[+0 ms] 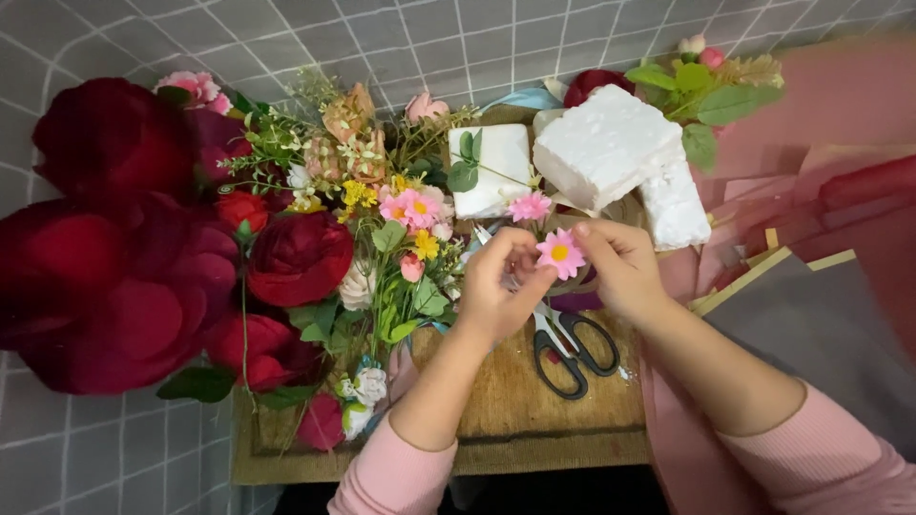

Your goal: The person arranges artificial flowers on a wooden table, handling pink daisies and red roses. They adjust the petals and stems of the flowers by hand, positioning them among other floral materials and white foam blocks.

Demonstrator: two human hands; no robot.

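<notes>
Hands meet over the middle of a wooden tabletop (534,420). The left hand (501,291) and the right hand (620,272) both have fingertips pinched together on a small pink daisy (560,252) with a yellow centre, held between them above the board. Its stem is hidden behind the left hand, so what lies below the bloom cannot be made out.

Black-handled scissors (572,355) lie on the tabletop just below the hands; their blades run up under the left hand and are mostly covered. A second pink daisy (530,205) stands just above the held one, beside a white foam block (491,172) carrying a green leafy sprig. A larger, broken white foam block (611,143) lies to the right of it, touching or overlapping a narrower piece; the join is unclear.

To the left, a heap of artificial flowers (382,229) spreads over the board edge, with large dark red roses (124,267) blurred and cut off by the frame. Pink and dark red wrapping sheets (840,191) cover the right side, partly out of frame. A grey checked cloth (382,38) lies beneath everything.
</notes>
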